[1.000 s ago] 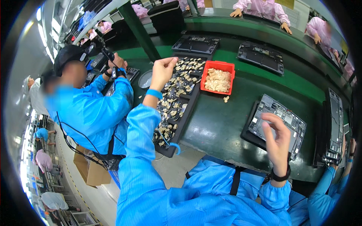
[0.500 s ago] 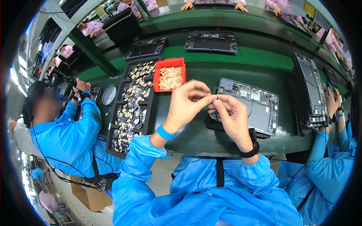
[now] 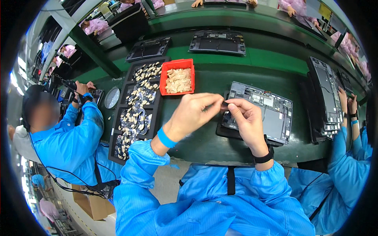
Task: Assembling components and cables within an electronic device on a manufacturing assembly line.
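Observation:
My left hand (image 3: 193, 114), with a blue band at its wrist, pinches a small dark part (image 3: 225, 104). From the other side, my right hand (image 3: 247, 118) closes thumb and finger on the same part. Its exact kind is too small to tell. Both hands are above the near left edge of an opened device chassis (image 3: 271, 114), which has a circuit board and flat dark blocks inside. A black pad (image 3: 226, 132) sticks out beneath that chassis. Left of my hands, a red bin (image 3: 162, 86) holds beige scraps.
A black compartment tray (image 3: 156, 110) carries many small dark parts with beige pieces. More opened chassis (image 3: 217, 42) lie farther back, and a stack of them (image 3: 326, 94) stands at right. Co-workers in blue sit left (image 3: 67, 133) and right (image 3: 350, 149); a round dish (image 3: 112, 98) is near the left one.
My left hand has turned over, its back now up and its fingers drawn together. My right hand stays close by, still pinching. The view has shifted slightly.

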`<control>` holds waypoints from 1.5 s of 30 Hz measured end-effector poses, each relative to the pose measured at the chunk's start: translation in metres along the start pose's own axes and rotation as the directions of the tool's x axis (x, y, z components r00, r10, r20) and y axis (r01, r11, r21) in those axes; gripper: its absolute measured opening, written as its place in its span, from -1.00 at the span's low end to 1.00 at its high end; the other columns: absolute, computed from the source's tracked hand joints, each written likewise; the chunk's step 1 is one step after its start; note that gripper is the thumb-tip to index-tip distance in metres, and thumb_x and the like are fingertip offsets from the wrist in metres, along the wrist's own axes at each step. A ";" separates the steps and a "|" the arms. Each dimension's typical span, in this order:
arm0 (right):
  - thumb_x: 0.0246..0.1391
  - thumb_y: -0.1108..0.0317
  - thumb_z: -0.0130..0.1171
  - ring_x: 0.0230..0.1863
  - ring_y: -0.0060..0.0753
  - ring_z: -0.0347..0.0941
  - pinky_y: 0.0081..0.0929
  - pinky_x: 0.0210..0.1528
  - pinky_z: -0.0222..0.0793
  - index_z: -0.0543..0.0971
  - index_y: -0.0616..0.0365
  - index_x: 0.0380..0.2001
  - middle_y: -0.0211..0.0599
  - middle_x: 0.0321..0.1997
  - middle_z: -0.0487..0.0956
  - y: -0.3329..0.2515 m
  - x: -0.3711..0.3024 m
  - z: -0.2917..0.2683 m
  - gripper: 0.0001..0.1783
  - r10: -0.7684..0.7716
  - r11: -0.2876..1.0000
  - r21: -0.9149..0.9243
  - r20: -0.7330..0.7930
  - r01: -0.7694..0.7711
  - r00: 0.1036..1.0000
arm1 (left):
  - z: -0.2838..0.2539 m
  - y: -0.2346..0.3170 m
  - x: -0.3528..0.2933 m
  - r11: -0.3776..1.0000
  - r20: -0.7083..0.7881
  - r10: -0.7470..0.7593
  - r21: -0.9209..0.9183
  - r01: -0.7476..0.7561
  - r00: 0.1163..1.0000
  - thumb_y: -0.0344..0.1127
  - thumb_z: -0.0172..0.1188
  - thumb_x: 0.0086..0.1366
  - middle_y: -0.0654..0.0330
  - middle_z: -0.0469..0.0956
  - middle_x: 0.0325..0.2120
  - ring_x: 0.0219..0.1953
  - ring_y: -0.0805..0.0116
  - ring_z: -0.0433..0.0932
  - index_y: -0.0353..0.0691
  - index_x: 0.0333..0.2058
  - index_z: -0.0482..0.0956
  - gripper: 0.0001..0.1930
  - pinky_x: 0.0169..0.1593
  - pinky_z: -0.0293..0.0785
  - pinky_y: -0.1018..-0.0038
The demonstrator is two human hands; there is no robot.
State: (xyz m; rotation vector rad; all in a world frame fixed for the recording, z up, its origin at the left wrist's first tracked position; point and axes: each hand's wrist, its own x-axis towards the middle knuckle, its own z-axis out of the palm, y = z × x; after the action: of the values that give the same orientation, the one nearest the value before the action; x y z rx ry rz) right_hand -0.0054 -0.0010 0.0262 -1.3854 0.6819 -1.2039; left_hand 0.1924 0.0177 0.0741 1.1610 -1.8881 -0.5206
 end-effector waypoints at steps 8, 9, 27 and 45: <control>0.43 0.38 0.09 -0.45 -0.66 0.45 -0.62 -0.42 0.39 0.52 0.23 0.19 -0.36 -0.31 0.73 -0.005 0.014 -0.002 -0.66 0.263 0.949 -0.189 0.040 -0.251 0.964 | -0.042 -0.071 0.022 0.812 -0.472 0.289 0.581 0.047 0.833 -0.49 0.41 0.16 -0.01 0.72 -0.19 -0.08 -0.08 0.68 -0.27 -0.07 0.74 -0.68 -0.06 0.58 0.20; 0.41 0.40 0.09 -0.45 -0.66 0.46 -0.60 -0.39 0.41 0.50 0.24 0.21 -0.37 -0.33 0.72 0.004 0.012 -0.007 -0.64 0.245 0.944 -0.235 0.029 -0.232 0.969 | -0.037 -0.051 0.021 0.865 -0.321 0.290 0.491 -0.103 0.902 -0.47 0.43 0.14 0.05 0.72 -0.20 -0.10 -0.02 0.67 -0.24 -0.11 0.75 -0.71 -0.06 0.56 0.22; 0.39 0.47 0.05 -0.41 -0.57 0.54 -0.48 -0.27 0.52 0.64 0.35 -0.09 -0.25 -0.33 0.72 -0.037 -0.009 -0.014 -0.78 0.256 0.909 -0.375 0.159 -0.181 0.954 | 0.011 0.015 -0.014 0.824 -0.060 0.415 0.447 -0.348 0.908 -0.33 0.49 0.12 0.20 0.74 -0.10 -0.15 0.19 0.66 -0.15 -0.11 0.79 -0.69 -0.12 0.58 0.32; 0.24 0.48 0.11 -0.25 0.09 0.68 -0.26 -0.17 0.56 0.69 0.29 -0.19 0.02 -0.32 0.70 -0.032 0.003 0.016 -0.80 0.254 0.844 -0.536 0.382 -0.011 0.889 | -0.032 -0.024 -0.020 0.724 0.328 0.416 0.445 -0.527 0.848 -0.33 0.44 0.14 0.34 0.67 -0.53 -0.50 0.42 0.62 -0.10 -0.37 0.70 -0.91 -0.39 0.41 0.45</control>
State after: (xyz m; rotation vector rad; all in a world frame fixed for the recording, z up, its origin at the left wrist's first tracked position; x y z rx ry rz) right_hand 0.0028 0.0084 0.0601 -1.9492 0.7957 -0.5567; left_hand 0.2357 0.0254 0.0662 0.8943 -2.4997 0.1944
